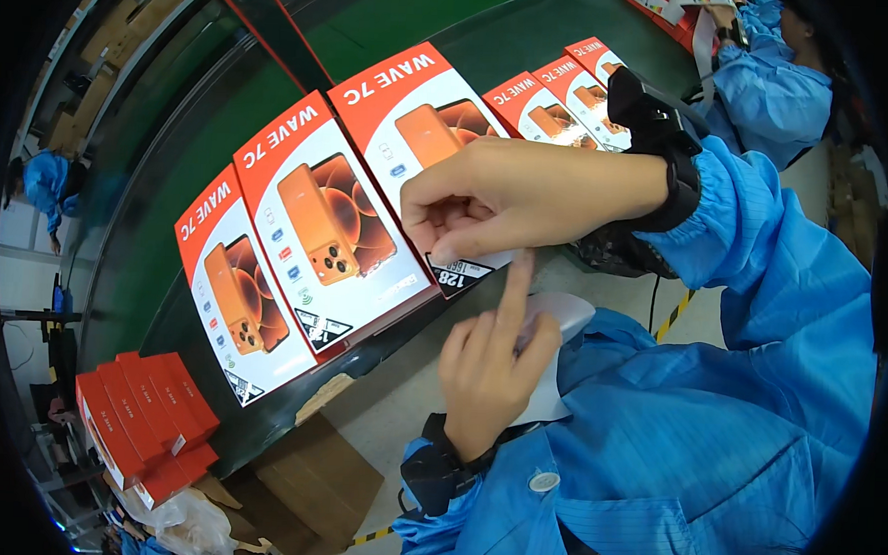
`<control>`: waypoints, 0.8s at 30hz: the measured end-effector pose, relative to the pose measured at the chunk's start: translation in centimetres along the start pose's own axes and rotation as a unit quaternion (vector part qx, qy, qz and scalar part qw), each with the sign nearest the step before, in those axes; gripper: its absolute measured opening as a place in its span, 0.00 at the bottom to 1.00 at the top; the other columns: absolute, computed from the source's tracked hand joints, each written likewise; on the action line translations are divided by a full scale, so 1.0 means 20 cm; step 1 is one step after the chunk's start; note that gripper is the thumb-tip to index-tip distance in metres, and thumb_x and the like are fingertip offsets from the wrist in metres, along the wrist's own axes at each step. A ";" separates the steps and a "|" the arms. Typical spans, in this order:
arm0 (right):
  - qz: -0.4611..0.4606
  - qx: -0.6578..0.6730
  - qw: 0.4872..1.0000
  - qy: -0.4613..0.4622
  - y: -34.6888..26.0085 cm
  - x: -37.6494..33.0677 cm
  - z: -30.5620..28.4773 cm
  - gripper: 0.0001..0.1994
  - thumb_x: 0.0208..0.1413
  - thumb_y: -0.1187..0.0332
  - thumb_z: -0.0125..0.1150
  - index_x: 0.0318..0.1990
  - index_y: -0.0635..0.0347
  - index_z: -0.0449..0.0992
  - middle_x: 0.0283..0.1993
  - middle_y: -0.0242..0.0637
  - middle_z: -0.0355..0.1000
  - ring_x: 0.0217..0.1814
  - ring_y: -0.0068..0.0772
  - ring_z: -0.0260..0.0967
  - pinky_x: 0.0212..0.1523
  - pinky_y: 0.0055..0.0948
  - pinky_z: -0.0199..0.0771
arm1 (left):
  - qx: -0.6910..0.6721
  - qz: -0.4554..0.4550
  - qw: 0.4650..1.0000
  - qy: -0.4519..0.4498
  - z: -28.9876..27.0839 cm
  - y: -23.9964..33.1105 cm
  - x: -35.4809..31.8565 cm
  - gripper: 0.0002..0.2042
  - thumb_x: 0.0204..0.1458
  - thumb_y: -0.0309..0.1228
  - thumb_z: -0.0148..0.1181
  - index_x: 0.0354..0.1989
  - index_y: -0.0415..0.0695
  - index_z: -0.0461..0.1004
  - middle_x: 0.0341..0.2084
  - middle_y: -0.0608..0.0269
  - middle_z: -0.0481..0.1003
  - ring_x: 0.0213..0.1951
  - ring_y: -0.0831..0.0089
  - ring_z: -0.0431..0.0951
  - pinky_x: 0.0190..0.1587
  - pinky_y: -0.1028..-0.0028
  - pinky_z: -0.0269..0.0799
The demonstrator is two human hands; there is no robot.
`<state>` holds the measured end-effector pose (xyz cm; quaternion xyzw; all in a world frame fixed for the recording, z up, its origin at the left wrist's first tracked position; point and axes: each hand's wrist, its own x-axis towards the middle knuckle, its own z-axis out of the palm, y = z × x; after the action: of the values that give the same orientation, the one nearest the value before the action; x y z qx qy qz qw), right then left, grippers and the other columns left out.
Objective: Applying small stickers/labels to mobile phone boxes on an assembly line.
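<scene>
Several white and red phone boxes stand slanted in a row. My right hand (pixel 525 197) reaches over the third large phone box (pixel 406 95), its fingers curled and thumb pressed toward the index finger near the lower corner. Whatever is in that pinch is hidden. Below it, my left hand (pixel 490 372) has its index finger stretched up to this box's near corner. Its other fingers are bent around a curved white sheet or roll (pixel 563 316), partly covered by the hand. To the left stand the middle phone box (pixel 344 201) and the leftmost phone box (pixel 238 290).
Smaller phone boxes (pixel 557 110) stand at the far right on the green work surface (pixel 162 219). Red boxes (pixel 146 414) are stacked at lower left, beside an open brown carton (pixel 315 478). Another person in blue (pixel 773 93) works at upper right; shelves (pixel 110 51) line the left.
</scene>
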<state>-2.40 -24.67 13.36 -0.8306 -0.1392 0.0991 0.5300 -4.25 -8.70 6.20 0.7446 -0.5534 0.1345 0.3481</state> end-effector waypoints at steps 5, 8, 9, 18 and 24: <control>-0.007 -0.010 1.000 0.007 0.01 0.00 0.01 0.05 0.43 0.71 0.51 0.26 0.64 0.67 0.22 0.34 0.64 0.25 0.23 0.61 0.27 0.22 0.61 | 0.031 -0.029 0.999 0.009 0.04 -0.01 0.00 0.07 0.28 0.26 0.59 0.19 0.44 0.68 0.43 0.53 0.68 0.21 0.70 0.69 0.23 0.78 0.64; 0.001 0.003 1.000 0.010 0.01 0.00 0.01 0.05 0.43 0.71 0.51 0.26 0.64 0.67 0.22 0.34 0.64 0.25 0.23 0.61 0.27 0.22 0.61 | 0.022 -0.035 0.999 0.015 0.05 -0.02 -0.01 0.08 0.28 0.25 0.59 0.19 0.43 0.68 0.43 0.52 0.68 0.20 0.70 0.68 0.23 0.76 0.63; 0.002 0.004 1.000 0.010 0.02 0.00 0.01 0.05 0.43 0.71 0.51 0.26 0.64 0.67 0.22 0.34 0.64 0.25 0.23 0.61 0.27 0.22 0.61 | 0.025 -0.028 0.999 0.016 0.05 -0.02 -0.01 0.06 0.32 0.27 0.57 0.21 0.43 0.68 0.42 0.55 0.68 0.20 0.73 0.66 0.23 0.78 0.62; -0.030 -0.044 0.999 0.007 0.02 0.00 0.01 0.03 0.44 0.74 0.52 0.27 0.63 0.67 0.19 0.31 0.62 0.19 0.20 0.56 0.21 0.21 0.57 | 0.004 -0.056 0.998 0.000 0.04 -0.01 0.00 0.08 0.29 0.24 0.59 0.21 0.42 0.68 0.42 0.51 0.68 0.21 0.68 0.68 0.23 0.75 0.63; -0.028 -0.053 0.998 0.006 0.03 0.00 0.02 0.02 0.44 0.75 0.51 0.27 0.64 0.66 0.19 0.34 0.61 0.19 0.23 0.56 0.22 0.22 0.58 | 0.027 -0.038 0.999 0.001 0.05 -0.02 -0.02 0.07 0.33 0.27 0.58 0.22 0.42 0.69 0.41 0.58 0.69 0.21 0.72 0.66 0.23 0.77 0.62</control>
<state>-2.49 -24.57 12.63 -0.8539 -0.1641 0.0715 0.4887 -4.16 -9.13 5.06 0.7738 -0.5208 0.1369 0.3334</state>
